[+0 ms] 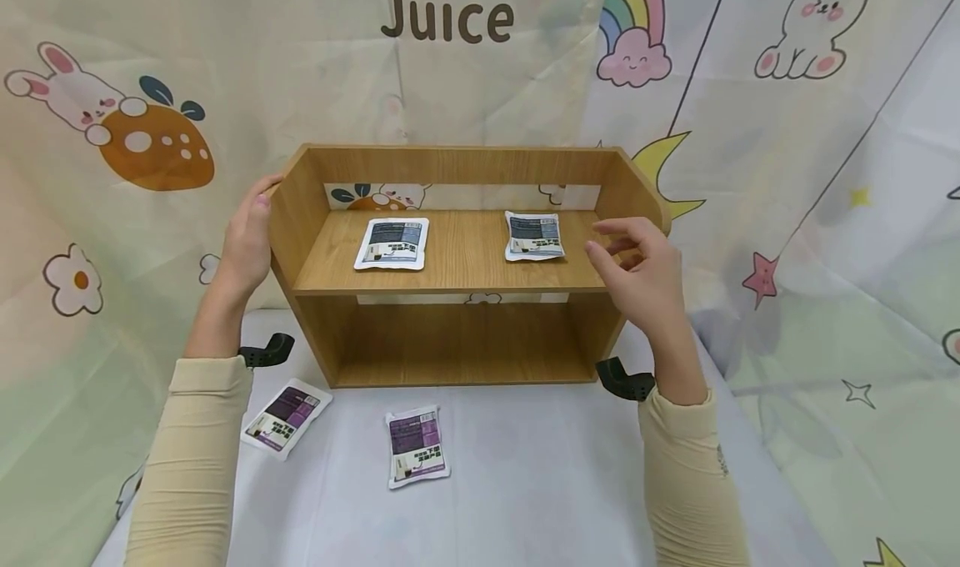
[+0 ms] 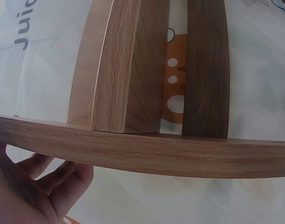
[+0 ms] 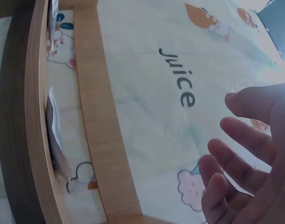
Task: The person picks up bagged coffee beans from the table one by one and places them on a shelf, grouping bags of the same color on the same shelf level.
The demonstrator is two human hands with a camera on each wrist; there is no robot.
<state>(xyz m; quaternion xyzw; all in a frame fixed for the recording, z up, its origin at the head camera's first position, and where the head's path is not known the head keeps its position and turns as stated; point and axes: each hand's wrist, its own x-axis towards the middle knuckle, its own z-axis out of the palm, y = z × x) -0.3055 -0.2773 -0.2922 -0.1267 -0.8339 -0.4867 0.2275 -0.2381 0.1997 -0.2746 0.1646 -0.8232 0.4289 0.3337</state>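
White-clothed counter (image 1: 525,467), brown two-tier wooden shelf (image 1: 463,258).
Our right hand (image 1: 647,275), fingers apart; left hand (image 1: 247,242), fingers resting against its side: overpushing could slide it.

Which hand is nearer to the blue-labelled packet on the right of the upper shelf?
Right. The right hand is just right of the packet, apart from it; the left hand is far to its left, against the shelf unit's left panel.
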